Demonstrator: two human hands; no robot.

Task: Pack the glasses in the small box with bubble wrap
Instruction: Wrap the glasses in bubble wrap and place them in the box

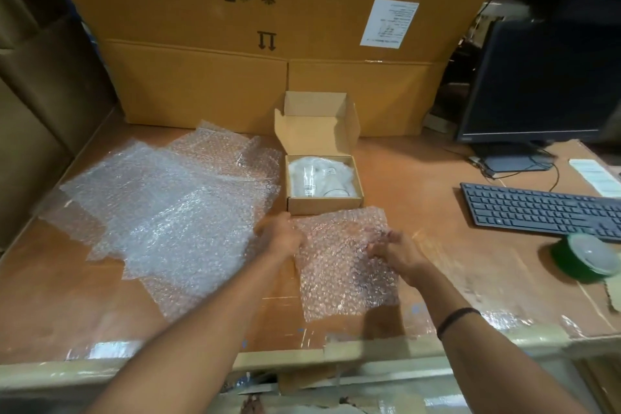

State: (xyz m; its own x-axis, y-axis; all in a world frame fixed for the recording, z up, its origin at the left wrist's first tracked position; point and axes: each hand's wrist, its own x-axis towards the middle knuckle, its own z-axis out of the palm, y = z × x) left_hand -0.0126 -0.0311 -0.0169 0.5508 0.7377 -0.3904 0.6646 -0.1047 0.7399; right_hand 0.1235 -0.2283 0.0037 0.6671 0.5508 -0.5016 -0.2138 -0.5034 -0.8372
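Looking down on a brown worktop [437, 178], a person's two bare forearms reach forward to one square bubble wrap sheet [346, 272]. It lies flat just in front of the small box [324, 207]. The left hand [282, 235] curls its grip round the sheet's far left edge. The right hand [393, 250] pinches the wrap near its right side with bent fingers, a narrow grip, probably to lift it and lay it as padding. The box stands open, its lid [316, 124] tipped up at the back so the contents are easy to reach. Inside lie the glasses [319, 178], clear and partly bagged. One seems to lie on its side, long axis running away from the person, mouth toward them, though blur makes this uncertain. A loose pile of spare bubble wrap [174, 212] spreads to the left. A keyboard [537, 208] and green tape roll [584, 259] sit well to the right.
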